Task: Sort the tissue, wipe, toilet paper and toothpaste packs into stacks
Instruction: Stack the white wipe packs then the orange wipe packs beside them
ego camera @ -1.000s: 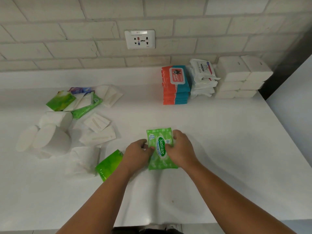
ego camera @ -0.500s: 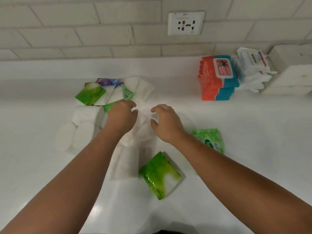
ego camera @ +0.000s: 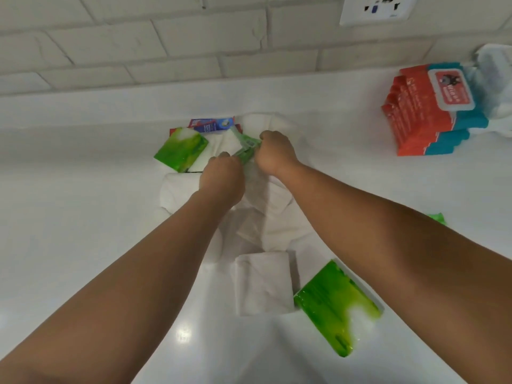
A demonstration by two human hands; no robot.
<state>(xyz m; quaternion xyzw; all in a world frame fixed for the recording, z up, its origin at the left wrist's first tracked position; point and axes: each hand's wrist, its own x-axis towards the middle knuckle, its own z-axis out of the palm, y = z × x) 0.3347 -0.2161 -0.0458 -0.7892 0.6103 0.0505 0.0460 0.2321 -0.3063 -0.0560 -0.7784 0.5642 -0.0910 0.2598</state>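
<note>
Both hands meet over the jumble of unsorted packs towards the far side of the white counter (ego camera: 83,217). Between them is a slim green pack (ego camera: 245,147), tipped up on edge above the pile. The left hand (ego camera: 221,177) has its fingers curled round the near end and the right hand (ego camera: 274,153) grips the far end, knuckles up, so the fingertips themselves are mostly hidden. The pack looks like a soft film pouch: light, limp and slick in its wrapper. It would likely sag or slide out if taken by one corner, so a hold on both short ends (as here) seems the sound one. Nothing on it can be read at this angle. Just left of it lies a green-and-white tissue pack (ego camera: 181,148), with a blue and red toothpaste box (ego camera: 212,124) beyond it, its print too blurred to make out. Crumpled white packs (ego camera: 263,217) lie under the forearms. Nearer, a white wrapped roll (ego camera: 263,284) sits just beside a glossy green tissue pack (ego camera: 335,306). At the far right stands the orange-and-teal wipe stack (ego camera: 426,115); its top label shows a dark cartoon figure on red, but the lettering is illegible.
</note>
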